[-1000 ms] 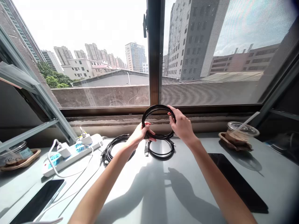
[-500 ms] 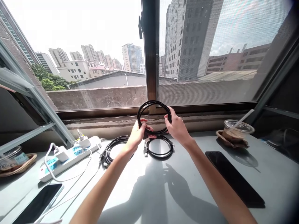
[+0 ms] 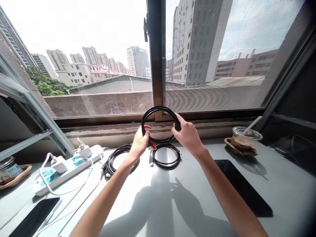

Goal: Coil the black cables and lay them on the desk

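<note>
A coiled black cable point(image 3: 158, 108) is held up above the table, in front of the window frame. My left hand point(image 3: 141, 142) grips the coil's lower left side, and my right hand point(image 3: 185, 133) pinches its right side near a dark connector. Below it, a smaller black cable coil point(image 3: 168, 164) lies on the table, its silver plug pointing toward me. To the left of that rests a thicker black coil point(image 3: 112, 161), partly hidden behind my left wrist.
A white power strip point(image 3: 71, 169) with plugged-in chargers and white cords is at left, near a phone point(image 3: 34, 219). On the right are a black phone point(image 3: 244, 187) and an iced drink cup point(image 3: 243, 140) in a carton holder. Another cup point(image 3: 11, 171) stands far left.
The whole view has shifted slightly. Both hands still hold the coil; the fingers of my left hand have drawn in closer around its lower left side.
</note>
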The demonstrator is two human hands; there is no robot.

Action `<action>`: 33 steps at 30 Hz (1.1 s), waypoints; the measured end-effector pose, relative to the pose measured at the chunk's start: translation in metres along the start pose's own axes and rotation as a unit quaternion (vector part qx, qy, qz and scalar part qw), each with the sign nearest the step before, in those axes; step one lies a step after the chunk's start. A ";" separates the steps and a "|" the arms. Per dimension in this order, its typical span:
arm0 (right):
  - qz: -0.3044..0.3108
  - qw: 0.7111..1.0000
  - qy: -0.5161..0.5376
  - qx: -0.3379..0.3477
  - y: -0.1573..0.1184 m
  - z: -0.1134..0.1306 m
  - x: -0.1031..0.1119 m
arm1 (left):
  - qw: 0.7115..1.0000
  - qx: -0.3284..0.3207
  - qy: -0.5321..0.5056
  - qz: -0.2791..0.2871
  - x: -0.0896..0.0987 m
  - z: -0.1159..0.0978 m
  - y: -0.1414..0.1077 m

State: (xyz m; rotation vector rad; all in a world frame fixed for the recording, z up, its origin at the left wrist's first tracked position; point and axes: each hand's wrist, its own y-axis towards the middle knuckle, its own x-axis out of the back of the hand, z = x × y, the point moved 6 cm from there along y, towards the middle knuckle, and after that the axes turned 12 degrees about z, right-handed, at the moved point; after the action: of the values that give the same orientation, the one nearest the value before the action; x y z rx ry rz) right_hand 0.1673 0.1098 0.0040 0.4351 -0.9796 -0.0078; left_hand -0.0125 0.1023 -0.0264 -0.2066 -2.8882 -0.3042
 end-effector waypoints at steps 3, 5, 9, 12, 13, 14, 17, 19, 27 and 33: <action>0.018 1.000 0.018 -0.005 -0.002 0.000 0.001 | 0.997 -0.038 0.048 -0.039 0.005 -0.007 -0.004; 0.034 0.996 0.077 0.014 -0.002 0.001 -0.001 | 0.994 -0.060 0.070 -0.060 0.006 -0.011 -0.006; 0.068 0.970 0.230 0.046 0.001 0.000 -0.009 | 0.992 -0.073 0.068 -0.078 0.007 -0.016 -0.010; 0.086 0.955 0.280 0.042 0.003 -0.003 -0.013 | 0.992 -0.085 0.060 -0.078 0.007 -0.018 -0.010; 0.084 0.958 0.271 0.043 0.003 -0.003 -0.013 | 0.992 -0.086 0.057 -0.071 0.008 -0.019 -0.009; 0.077 0.964 0.251 0.044 0.003 -0.003 -0.011 | 0.993 -0.084 0.055 -0.062 0.009 -0.018 -0.008; 0.039 0.985 0.161 0.044 0.002 -0.001 -0.004 | 0.994 -0.057 0.086 -0.041 0.014 -0.015 -0.003; 0.014 0.993 0.110 0.046 0.001 0.002 0.000 | 0.986 -0.044 0.149 -0.053 0.021 -0.014 -0.001; -0.002 0.994 -0.015 0.106 0.000 0.016 0.003 | 0.987 -0.049 0.151 -0.036 0.025 -0.019 0.002; 0.018 0.993 0.005 0.113 0.000 0.014 0.008 | 0.988 -0.059 0.144 0.000 0.024 -0.014 0.006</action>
State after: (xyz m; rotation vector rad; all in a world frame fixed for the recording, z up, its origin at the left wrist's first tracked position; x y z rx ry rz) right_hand 0.1601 0.1036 0.0172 0.6233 -0.9816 0.1393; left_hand -0.0313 0.1080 -0.0057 -0.1673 -2.5882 -0.4636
